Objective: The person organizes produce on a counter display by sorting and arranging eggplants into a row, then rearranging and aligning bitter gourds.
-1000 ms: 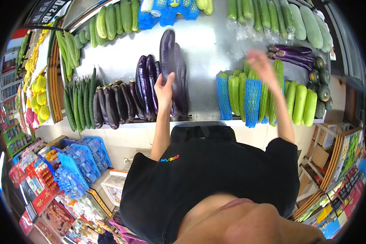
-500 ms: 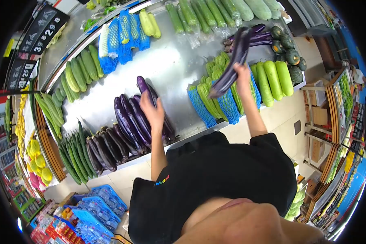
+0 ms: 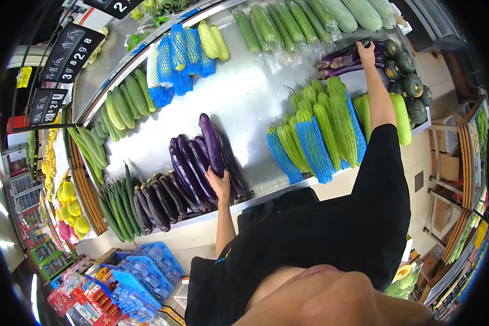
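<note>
My left hand [image 3: 219,186] is closed round the lower end of a long purple eggplant [image 3: 211,142], which lies on top of the eggplant row at the table's front edge. Shiny purple eggplants [image 3: 186,168] lie beside it, with shorter dark eggplants [image 3: 156,198] farther left. At the back right, my right hand [image 3: 367,52] reaches down with its fingers curled over a dark eggplant [image 3: 350,50] on a small eggplant pile. My hand partly hides that eggplant. A lighter purple eggplant [image 3: 339,71] lies at the pile's front.
Bitter melons [image 3: 326,117], some in blue netting, lie between my arms. Dark green pumpkins [image 3: 413,85] sit right of the pile, wrapped green gourds [image 3: 282,24] behind it. Cucumbers [image 3: 126,103] and netted gourds [image 3: 180,51] stand left on the metal table [image 3: 244,103]. Price signs [image 3: 70,54] hang at upper left.
My right hand has carried its eggplant from above the bitter melons to the back-right pile. My left hand has shifted down its eggplant and closed round the lower end. The view has shifted slightly.
</note>
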A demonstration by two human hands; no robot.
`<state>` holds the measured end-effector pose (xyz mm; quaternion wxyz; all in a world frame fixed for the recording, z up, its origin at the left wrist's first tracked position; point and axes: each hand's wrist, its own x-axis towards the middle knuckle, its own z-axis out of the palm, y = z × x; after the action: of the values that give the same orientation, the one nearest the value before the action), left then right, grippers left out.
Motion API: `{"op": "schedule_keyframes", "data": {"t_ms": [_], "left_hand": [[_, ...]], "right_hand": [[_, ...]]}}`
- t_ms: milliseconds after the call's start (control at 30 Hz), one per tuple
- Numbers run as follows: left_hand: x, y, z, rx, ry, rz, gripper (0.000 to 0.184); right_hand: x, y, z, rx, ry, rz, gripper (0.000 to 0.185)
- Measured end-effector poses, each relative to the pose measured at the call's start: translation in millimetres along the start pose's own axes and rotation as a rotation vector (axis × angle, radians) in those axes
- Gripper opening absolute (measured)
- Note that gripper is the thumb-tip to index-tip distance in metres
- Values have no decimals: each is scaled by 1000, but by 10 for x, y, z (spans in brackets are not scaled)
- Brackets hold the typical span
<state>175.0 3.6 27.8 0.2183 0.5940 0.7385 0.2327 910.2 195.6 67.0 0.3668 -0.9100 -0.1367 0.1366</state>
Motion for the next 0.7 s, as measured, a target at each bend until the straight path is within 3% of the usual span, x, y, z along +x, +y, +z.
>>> {"op": "schedule_keyframes", "data": {"t_ms": [67,100,167,200,300,367,433,500,533,567,600,633,667,700], "left_hand": [[33,162,-305,2,-80,1,66],[31,270,-442,-25,-83,43,67],[9,201,-479,-305,-167,-53,52],[-25,498,-629,-439,-277,-201,63],[-106,883,-714,-673,-333,-240,63],[-120,1037,-680,-649,-297,-172,63],[-83,977,-496,-499,-262,-48,67],[-119,1460,-630,-634,-270,-90,68],[-136,1485,-545,-661,-290,-81,67],[-151,1515,-458,-689,-315,-67,66],[-176,1597,-421,-620,-263,80,65],[-217,1722,-429,-643,-298,114,67],[-250,1863,-478,-630,-324,175,69],[-285,1986,-535,-617,-357,240,72]], "right_hand": [[-248,-197,55,-16,-89,42,96],[-204,-147,198,-31,-32,9,97],[-149,-103,283,-142,-44,26,97],[-173,-105,284,-165,-38,20,97],[-208,-122,243,-200,-53,41,101],[-266,-160,169,-210,-141,26,102],[-459,-148,146,-359,-73,-124,96],[-517,118,215,-583,38,-577,88],[-709,177,230,-467,61,-845,74],[-1250,59,117,-299,-2,-1058,59],[-1820,-36,41,-114,-178,-1106,48],[-2547,-120,-73,45,-370,-1037,49],[-3365,-155,-193,229,-569,-772,55],[-3899,-99,-274,291,-765,-737,66]]}}
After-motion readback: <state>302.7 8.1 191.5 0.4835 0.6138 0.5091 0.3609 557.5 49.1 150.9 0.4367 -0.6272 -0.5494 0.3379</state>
